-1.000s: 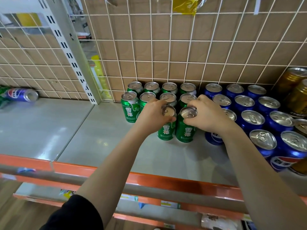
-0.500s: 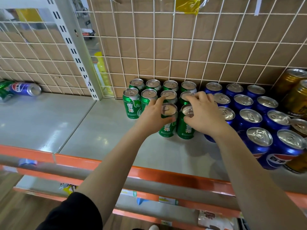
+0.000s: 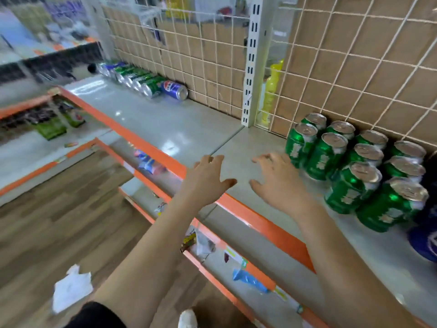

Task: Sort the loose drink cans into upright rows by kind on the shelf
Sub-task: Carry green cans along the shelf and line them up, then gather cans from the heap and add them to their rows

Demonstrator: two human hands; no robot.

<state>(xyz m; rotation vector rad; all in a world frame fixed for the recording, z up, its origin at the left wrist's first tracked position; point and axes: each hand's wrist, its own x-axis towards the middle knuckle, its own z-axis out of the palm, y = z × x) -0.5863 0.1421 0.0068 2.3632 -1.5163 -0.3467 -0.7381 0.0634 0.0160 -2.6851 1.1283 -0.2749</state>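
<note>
Green cans (image 3: 326,157), orange-edged grey shelf (image 3: 151,121), blue can (image 3: 174,91).

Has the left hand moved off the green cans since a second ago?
Yes. The left hand has left the green cans, now leftward over the shelf's orange edge.

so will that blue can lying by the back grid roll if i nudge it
Likely yes: the blue can lies sideways on the glossy shelf, so it should roll. The wire grid close behind would probably stop it going backward.
</note>
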